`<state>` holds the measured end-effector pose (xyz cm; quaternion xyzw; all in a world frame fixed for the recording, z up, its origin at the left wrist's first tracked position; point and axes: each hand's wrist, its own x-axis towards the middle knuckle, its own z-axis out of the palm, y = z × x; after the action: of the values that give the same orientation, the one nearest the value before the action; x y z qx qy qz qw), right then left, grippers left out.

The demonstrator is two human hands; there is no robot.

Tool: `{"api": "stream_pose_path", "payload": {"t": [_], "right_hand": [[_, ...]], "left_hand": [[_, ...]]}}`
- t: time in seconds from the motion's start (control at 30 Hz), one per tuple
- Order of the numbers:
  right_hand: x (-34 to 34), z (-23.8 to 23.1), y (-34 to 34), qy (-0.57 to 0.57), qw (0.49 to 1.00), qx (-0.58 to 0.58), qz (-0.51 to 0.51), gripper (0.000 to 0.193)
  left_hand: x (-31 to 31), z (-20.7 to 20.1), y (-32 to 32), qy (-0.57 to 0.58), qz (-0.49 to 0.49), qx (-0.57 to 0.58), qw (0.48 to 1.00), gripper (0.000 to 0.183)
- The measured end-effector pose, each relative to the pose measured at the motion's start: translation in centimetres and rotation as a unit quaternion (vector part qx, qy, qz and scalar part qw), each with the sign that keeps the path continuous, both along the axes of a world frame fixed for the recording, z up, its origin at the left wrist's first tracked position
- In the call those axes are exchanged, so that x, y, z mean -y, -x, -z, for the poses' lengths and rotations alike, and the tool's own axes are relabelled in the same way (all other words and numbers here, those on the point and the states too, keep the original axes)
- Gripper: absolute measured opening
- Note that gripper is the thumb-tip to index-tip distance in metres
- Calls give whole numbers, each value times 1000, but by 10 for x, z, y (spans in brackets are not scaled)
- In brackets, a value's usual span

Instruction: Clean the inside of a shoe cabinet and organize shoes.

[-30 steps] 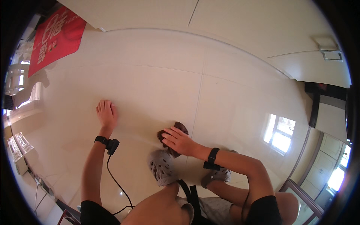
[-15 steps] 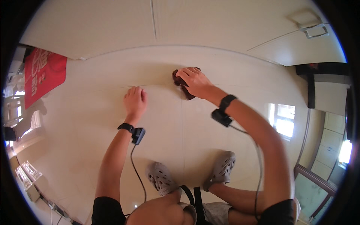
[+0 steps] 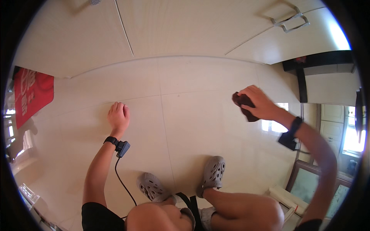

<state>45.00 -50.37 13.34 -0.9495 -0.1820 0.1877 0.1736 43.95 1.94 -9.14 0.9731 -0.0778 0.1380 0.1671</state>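
My right hand (image 3: 259, 102) grips a dark reddish-brown cloth (image 3: 246, 111), bunched under its fingers and hanging out on the left side. It is over the pale glossy floor tiles (image 3: 200, 127), to the right of my feet; whether the cloth touches the tiles I cannot tell. My left hand (image 3: 118, 117) is closed in a loose fist with its knuckles facing away from me, low over the floor on the left. Nothing shows in it. Each wrist wears a black strap with a small black box (image 3: 122, 148).
Pale cabinet doors (image 3: 177, 30) line the far side, one with a metal handle (image 3: 291, 21). A red printed sheet (image 3: 34, 92) hangs at the left. Grey clogs (image 3: 214, 173) are on my feet. Dark-framed glass panels (image 3: 308, 183) stand at the right.
My right hand has carried the cloth to the right and a little nearer to me. My left hand stays closed near the same floor joint. The whole view has shifted rightward.
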Motion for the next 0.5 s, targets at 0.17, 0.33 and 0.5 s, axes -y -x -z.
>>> {"api": "stream_pose_path", "payload": {"t": [0.17,0.33,0.5], "right_hand": [[3,164,-28,-53,942,214,252,39],[-36,218,-99,-35,884,343,315,45],[-99,225,-151,-142,890,353,253,40]], "left_hand": [[30,10,-14,9,1,-3,1000,13],[25,-3,-14,0,-19,-10,1000,13],[25,2,-15,17,-12,-36,999,11]]}}
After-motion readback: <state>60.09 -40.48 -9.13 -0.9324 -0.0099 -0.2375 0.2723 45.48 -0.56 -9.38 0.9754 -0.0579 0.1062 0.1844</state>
